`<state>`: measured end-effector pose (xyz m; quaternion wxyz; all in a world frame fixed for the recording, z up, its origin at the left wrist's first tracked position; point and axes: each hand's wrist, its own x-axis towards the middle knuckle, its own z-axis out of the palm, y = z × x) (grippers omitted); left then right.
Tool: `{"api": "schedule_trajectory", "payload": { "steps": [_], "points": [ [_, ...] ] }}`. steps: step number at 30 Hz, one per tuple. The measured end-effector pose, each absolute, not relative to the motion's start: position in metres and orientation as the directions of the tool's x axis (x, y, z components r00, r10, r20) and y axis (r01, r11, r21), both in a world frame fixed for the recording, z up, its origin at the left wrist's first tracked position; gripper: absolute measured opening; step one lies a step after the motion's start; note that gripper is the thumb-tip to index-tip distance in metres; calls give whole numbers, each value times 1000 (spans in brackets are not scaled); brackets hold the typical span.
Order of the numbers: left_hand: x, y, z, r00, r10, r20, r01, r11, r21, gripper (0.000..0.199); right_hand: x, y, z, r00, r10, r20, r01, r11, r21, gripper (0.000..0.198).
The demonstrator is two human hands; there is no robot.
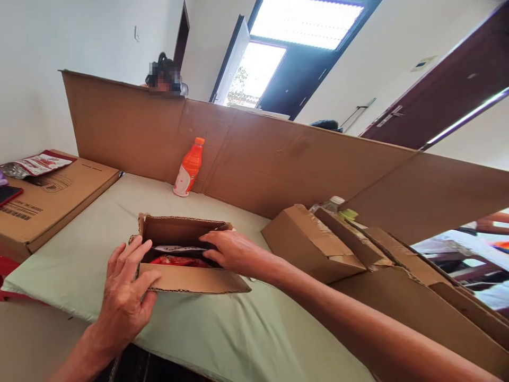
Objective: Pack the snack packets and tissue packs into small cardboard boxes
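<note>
An open cardboard box (199,278) lies on the pale green cloth, its flaps folded outward. Inside are a red packet (181,261) and, behind it, a dark item with a whitish, printed upper edge (178,248). My left hand (125,286) grips the box's left end, with the fingers at its side and the thumb over the front flap. At the right end, my right hand (230,252) reaches over the rim into the box. Its thumb and fingers are apart beside the dark item; some fingertips are hidden. An orange-capped bottle (189,168) stands upright behind the box.
A tall cardboard panel (258,138) closes off the back. A flat printed carton (75,183) at left carries a red and white pouch (43,163). More cardboard boxes (318,239), with a clear bottle (334,204) behind, stand at right. A person's head shows beyond the panel.
</note>
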<state>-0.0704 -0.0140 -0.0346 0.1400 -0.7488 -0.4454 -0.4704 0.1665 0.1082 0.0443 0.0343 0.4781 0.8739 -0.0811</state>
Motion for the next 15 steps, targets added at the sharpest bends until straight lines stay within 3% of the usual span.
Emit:
{"api": "schedule_trajectory", "payload": {
  "steps": [5, 9, 15],
  "points": [
    [-71, -14, -36, 172, 540, 824, 783, -582, 218, 32, 158, 107, 58, -579, 800, -154, 815, 574, -80, 57],
    [-71, -13, -37, 161, 540, 826, 785, -578, 225, 32, 134, 106, 55, -683, 678, -271, 718, 691, -82, 54],
    [-71, -12, -40, 156, 568, 808, 791, -562, 242, 31, 106, 117, 49, -731, 566, -382, 653, 743, -149, 44]
  ]
}}
